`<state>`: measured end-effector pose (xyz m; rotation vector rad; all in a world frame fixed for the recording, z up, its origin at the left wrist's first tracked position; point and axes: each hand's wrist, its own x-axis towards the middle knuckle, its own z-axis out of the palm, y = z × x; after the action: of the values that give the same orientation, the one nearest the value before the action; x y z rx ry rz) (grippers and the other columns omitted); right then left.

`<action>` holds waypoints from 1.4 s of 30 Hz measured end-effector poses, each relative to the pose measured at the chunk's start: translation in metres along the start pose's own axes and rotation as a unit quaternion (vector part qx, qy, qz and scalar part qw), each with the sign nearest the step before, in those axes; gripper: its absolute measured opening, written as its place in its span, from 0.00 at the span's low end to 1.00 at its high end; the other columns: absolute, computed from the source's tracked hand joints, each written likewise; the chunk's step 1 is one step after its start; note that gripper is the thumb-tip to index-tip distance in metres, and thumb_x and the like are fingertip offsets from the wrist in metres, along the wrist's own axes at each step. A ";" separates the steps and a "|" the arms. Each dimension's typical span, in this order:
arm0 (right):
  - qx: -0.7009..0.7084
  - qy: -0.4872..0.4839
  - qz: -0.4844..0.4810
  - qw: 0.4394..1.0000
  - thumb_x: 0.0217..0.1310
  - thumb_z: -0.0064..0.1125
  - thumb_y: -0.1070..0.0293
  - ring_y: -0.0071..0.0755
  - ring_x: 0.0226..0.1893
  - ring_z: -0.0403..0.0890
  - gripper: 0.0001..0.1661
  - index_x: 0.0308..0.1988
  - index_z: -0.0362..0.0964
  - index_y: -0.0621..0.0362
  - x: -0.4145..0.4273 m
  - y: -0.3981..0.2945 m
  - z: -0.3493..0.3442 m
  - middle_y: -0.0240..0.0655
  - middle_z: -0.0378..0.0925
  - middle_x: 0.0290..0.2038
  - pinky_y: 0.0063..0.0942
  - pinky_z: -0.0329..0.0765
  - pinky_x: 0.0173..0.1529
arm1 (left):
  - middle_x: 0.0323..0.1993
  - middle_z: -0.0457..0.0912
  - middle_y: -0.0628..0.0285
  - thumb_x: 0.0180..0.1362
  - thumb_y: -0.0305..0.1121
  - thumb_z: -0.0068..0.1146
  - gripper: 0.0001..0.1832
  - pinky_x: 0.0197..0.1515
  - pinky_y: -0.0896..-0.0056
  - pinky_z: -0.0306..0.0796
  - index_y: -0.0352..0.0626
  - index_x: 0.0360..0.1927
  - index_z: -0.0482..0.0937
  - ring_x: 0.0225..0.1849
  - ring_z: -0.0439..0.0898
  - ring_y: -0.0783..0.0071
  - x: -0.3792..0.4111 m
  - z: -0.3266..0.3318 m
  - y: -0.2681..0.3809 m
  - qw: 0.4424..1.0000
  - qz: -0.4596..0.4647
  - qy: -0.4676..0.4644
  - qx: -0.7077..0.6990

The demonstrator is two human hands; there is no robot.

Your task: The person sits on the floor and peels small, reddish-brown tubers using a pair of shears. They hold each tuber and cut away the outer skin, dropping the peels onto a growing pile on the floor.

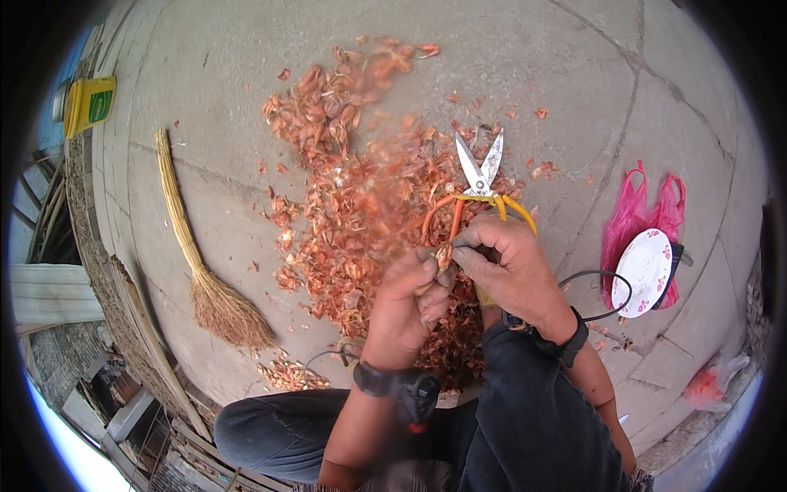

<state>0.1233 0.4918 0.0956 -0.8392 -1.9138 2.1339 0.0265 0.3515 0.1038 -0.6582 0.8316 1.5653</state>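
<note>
My left hand (409,295) grips a small dried orange husk (443,257) between thumb and fingers. The thumb and forefinger of my right hand (507,264) pinch together at the top of the same husk. Just beyond my right hand are scissors (480,181), blades spread and pointing away from me. One handle is orange, the other yellow and partly covered by my right hand. Whether fingers pass through its loop is hidden. Under and beyond both hands spreads a heap of papery orange-red husks (350,227), blurred in its middle.
A straw broom (200,264) lies on the concrete at left, near small pale pieces (292,372). At right, a floral white plate (642,270) rests over a pink plastic bag (627,209). A yellow container (90,106) stands far left; a black cable (596,273) loops beside my right wrist.
</note>
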 end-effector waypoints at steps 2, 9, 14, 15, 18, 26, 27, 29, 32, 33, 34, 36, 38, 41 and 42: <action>0.000 -0.006 0.018 1.000 0.57 0.56 0.82 0.16 0.25 0.68 0.02 0.30 0.72 0.65 -0.001 0.000 -0.001 0.27 0.69 0.25 0.20 0.66 0.29 | 0.29 0.76 0.62 0.61 0.29 0.56 0.08 0.17 0.86 0.56 0.39 0.41 0.72 0.19 0.63 0.86 0.000 0.003 -0.001 1.000 0.011 0.005 0.023; -0.001 -0.005 0.014 1.000 0.55 0.57 0.81 0.16 0.24 0.69 0.03 0.28 0.71 0.64 -0.002 0.000 -0.002 0.27 0.70 0.24 0.20 0.67 0.28 | 0.29 0.78 0.62 0.61 0.27 0.56 0.06 0.20 0.87 0.57 0.41 0.41 0.73 0.21 0.67 0.86 -0.004 0.010 -0.001 0.993 0.054 0.017 0.099; -0.039 0.008 -0.024 0.999 0.51 0.56 0.83 0.18 0.23 0.69 0.06 0.25 0.67 0.62 -0.001 -0.001 0.001 0.29 0.69 0.23 0.21 0.66 0.27 | 0.29 0.77 0.64 0.61 0.26 0.55 0.05 0.20 0.86 0.57 0.40 0.40 0.73 0.22 0.67 0.86 -0.007 0.011 -0.001 0.992 0.054 0.023 0.108; -0.050 0.013 -0.028 0.998 0.49 0.56 0.83 0.18 0.22 0.69 0.07 0.25 0.66 0.62 -0.002 -0.001 0.001 0.30 0.69 0.22 0.21 0.66 0.27 | 0.28 0.77 0.64 0.61 0.26 0.55 0.05 0.20 0.86 0.57 0.40 0.40 0.74 0.22 0.67 0.86 -0.006 0.012 -0.002 0.992 0.054 0.028 0.113; -0.092 0.038 -0.012 0.995 0.46 0.59 0.77 0.37 0.22 0.74 0.07 0.25 0.67 0.61 -0.003 -0.001 0.003 0.38 0.69 0.22 0.31 0.70 0.28 | 0.28 0.76 0.65 0.61 0.27 0.55 0.06 0.20 0.86 0.57 0.39 0.40 0.74 0.21 0.67 0.86 -0.004 0.013 -0.005 0.992 0.046 0.029 0.111; -0.143 0.072 -0.105 0.982 0.43 0.58 0.79 0.47 0.21 0.73 0.08 0.24 0.65 0.60 -0.002 0.004 0.003 0.40 0.69 0.23 0.34 0.70 0.26 | 0.28 0.74 0.63 0.61 0.27 0.53 0.12 0.16 0.85 0.56 0.34 0.47 0.72 0.18 0.63 0.85 0.006 -0.008 -0.005 0.996 -0.072 -0.043 -0.036; -0.144 0.075 -0.113 0.980 0.43 0.58 0.79 0.46 0.21 0.73 0.08 0.24 0.65 0.60 -0.001 0.004 0.004 0.40 0.69 0.23 0.34 0.70 0.26 | 0.28 0.74 0.62 0.61 0.27 0.53 0.13 0.16 0.85 0.56 0.34 0.48 0.71 0.18 0.63 0.84 0.006 -0.012 -0.004 0.993 -0.088 -0.057 -0.061; -0.143 0.098 -0.122 0.977 0.45 0.55 0.82 0.32 0.21 0.68 0.07 0.25 0.65 0.61 0.003 0.002 0.002 0.33 0.67 0.22 0.28 0.66 0.26 | 0.29 0.74 0.60 0.61 0.26 0.52 0.13 0.15 0.85 0.56 0.34 0.49 0.71 0.18 0.63 0.84 0.003 -0.013 -0.001 0.991 -0.097 -0.053 -0.075; -0.135 0.116 -0.088 0.980 0.50 0.53 0.84 0.24 0.22 0.66 0.06 0.27 0.66 0.63 0.001 0.010 -0.007 0.30 0.66 0.22 0.25 0.65 0.27 | 0.30 0.75 0.57 0.61 0.25 0.51 0.13 0.15 0.85 0.57 0.35 0.49 0.71 0.18 0.64 0.83 0.006 -0.016 -0.003 0.987 -0.110 -0.043 -0.109; -0.129 0.117 -0.070 0.982 0.52 0.53 0.85 0.23 0.22 0.66 0.05 0.27 0.67 0.63 0.000 0.013 -0.009 0.30 0.67 0.23 0.25 0.65 0.27 | 0.30 0.75 0.56 0.61 0.24 0.51 0.13 0.15 0.85 0.57 0.35 0.50 0.71 0.18 0.64 0.82 0.006 -0.017 -0.004 0.985 -0.112 -0.037 -0.122; -0.122 0.112 -0.070 0.984 0.53 0.52 0.84 0.23 0.23 0.67 0.05 0.28 0.68 0.64 0.000 0.012 -0.010 0.31 0.67 0.23 0.24 0.65 0.28 | 0.31 0.75 0.56 0.61 0.24 0.51 0.13 0.15 0.85 0.57 0.35 0.50 0.71 0.19 0.65 0.82 0.007 -0.016 -0.004 0.985 -0.111 -0.043 -0.122; -0.106 0.100 -0.069 0.987 0.57 0.51 0.84 0.22 0.24 0.67 0.04 0.29 0.69 0.65 0.001 0.006 -0.008 0.31 0.68 0.24 0.24 0.65 0.29 | 0.31 0.75 0.56 0.62 0.24 0.50 0.13 0.15 0.85 0.57 0.35 0.49 0.71 0.19 0.65 0.82 0.007 -0.015 -0.003 0.986 -0.105 -0.054 -0.121; -0.035 0.092 -0.045 0.994 0.57 0.53 0.82 0.22 0.26 0.68 0.03 0.30 0.70 0.65 0.002 -0.001 0.003 0.32 0.68 0.25 0.24 0.66 0.31 | 0.31 0.75 0.56 0.62 0.24 0.51 0.12 0.15 0.85 0.57 0.35 0.49 0.71 0.19 0.65 0.82 0.006 -0.016 -0.002 0.988 -0.103 -0.050 -0.108; -0.006 0.013 -0.029 0.999 0.56 0.55 0.80 0.23 0.27 0.69 0.02 0.30 0.71 0.66 0.004 -0.009 -0.001 0.32 0.69 0.26 0.23 0.65 0.32 | 0.29 0.75 0.59 0.61 0.25 0.52 0.10 0.15 0.85 0.57 0.36 0.46 0.72 0.18 0.64 0.82 0.006 -0.014 -0.001 0.992 -0.095 -0.040 -0.078; -0.008 -0.024 -0.027 0.999 0.56 0.55 0.80 0.23 0.27 0.69 0.02 0.29 0.71 0.66 0.005 -0.009 -0.005 0.31 0.69 0.26 0.23 0.65 0.32 | 0.28 0.75 0.60 0.60 0.26 0.52 0.09 0.15 0.85 0.56 0.36 0.44 0.72 0.17 0.64 0.83 0.006 -0.012 0.000 0.993 -0.091 -0.036 -0.065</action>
<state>0.1194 0.4996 0.1030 -0.7365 -1.9569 2.1287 0.0255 0.3455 0.0922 -0.7460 0.6019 1.4772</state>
